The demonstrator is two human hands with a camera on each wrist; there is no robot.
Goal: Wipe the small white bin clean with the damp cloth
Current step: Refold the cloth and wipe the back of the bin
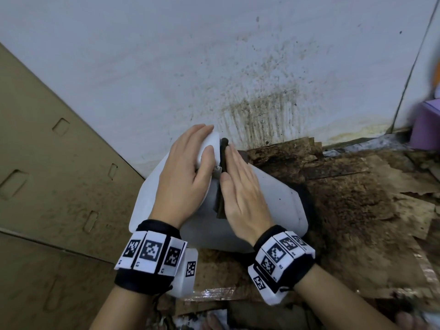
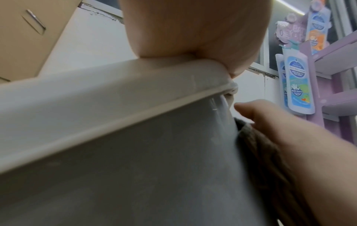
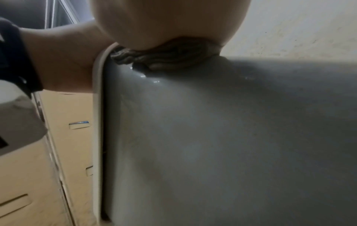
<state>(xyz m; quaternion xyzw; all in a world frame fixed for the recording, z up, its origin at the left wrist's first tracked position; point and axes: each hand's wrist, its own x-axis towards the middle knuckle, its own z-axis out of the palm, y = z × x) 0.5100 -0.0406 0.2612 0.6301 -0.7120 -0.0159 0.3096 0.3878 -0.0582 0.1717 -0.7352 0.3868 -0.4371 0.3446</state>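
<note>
The small white bin (image 1: 281, 203) lies tilted on the floor against the wall. My left hand (image 1: 197, 144) grips its rounded top rim (image 2: 96, 99), fingers over the edge and thumb curled under. My right hand (image 1: 232, 165) lies flat with straight fingers on the bin's side and presses a dark, crumpled cloth (image 1: 223, 153) against it. The cloth (image 3: 170, 55) shows bunched under the palm in the right wrist view, and the cloth (image 2: 257, 145) also peeks out along the bin's edge in the left wrist view. The bin's wall (image 3: 212, 137) looks smooth and grey-white.
A large cardboard box (image 1: 52, 163) stands close on the left. The white wall (image 1: 262, 110) behind the bin is streaked with brown stains. Dirty, torn cardboard (image 1: 352, 198) covers the floor to the right. A purple shelf (image 1: 426, 127) with hanging bottles (image 2: 297, 85) stands at far right.
</note>
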